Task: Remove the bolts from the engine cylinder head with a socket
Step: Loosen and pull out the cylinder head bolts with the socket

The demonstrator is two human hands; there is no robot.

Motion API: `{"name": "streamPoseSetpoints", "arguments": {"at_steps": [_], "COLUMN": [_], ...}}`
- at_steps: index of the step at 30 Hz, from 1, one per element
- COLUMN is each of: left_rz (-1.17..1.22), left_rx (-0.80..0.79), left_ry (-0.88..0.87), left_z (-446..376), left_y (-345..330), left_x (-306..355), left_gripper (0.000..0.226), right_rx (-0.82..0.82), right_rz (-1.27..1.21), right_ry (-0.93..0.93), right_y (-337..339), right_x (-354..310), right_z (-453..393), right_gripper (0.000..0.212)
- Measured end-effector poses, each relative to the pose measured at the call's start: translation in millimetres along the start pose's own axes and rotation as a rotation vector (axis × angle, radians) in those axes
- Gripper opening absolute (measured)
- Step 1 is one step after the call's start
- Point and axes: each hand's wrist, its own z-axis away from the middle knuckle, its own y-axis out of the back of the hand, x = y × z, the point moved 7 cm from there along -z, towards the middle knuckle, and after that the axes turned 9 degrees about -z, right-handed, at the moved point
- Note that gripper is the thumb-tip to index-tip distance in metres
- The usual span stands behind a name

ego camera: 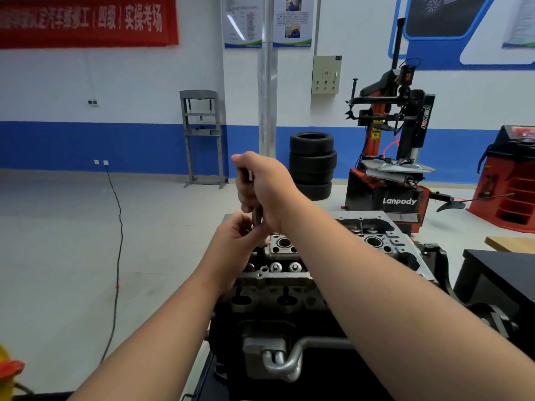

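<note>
The grey aluminium cylinder head (385,238) sits on top of the dark engine block at centre. A socket wrench (256,217) stands upright over the head's near left corner. My right hand (262,185) wraps around the wrench's upper handle. Just below it, my left hand (236,246) pinches the lower shaft where it enters the head. The socket's tip and the bolt under it are hidden by my fingers. Two round valve tops (285,267) show along the head's front edge.
A stack of black tyres (312,163) and a red and black tyre changer (390,169) stand behind the engine. A grey press frame (202,137) stands at the wall. A black cable (117,256) runs across the floor on the left. A dark bench (503,273) is at right.
</note>
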Motion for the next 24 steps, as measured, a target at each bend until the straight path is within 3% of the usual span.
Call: {"name": "streamPoseSetpoints", "arguments": {"at_steps": [2,6,11,14,17,21,24], "left_rz": [0.050,-0.047,-0.058,-0.037,0.017,0.083,-0.015], "left_rx": [-0.096,-0.185,-0.112,-0.085,-0.078,-0.126,-0.171], "left_ry": [0.024,0.003,-0.026,-0.020,-0.010,0.034,0.029], "left_z": [1,5,6,3,2,4,6], "left_y": [-4,-13,-8,-6,-4,-4,-8], "left_x": [-1,2,9,10,7,2,1], "left_gripper": [0.041,0.038,0.021,0.013,0.025,0.038,0.054], "right_rx": [-0.059,-0.015,0.315,0.379,0.268,-0.025,-0.067], "right_rz": [-0.039,-0.148,0.136,0.120,0.039,-0.054,-0.096], "right_ry": [-0.036,-0.060,0.235,0.255,0.160,-0.046,-0.069], "right_y": [-1,12,16,13,10,6,10], "right_x": [0,-1,-9,-7,-4,0,-1], "right_z": [0,1,16,18,8,-5,-7], "right_gripper": [0.039,0.032,0.022,0.031,0.031,0.040,0.038]}}
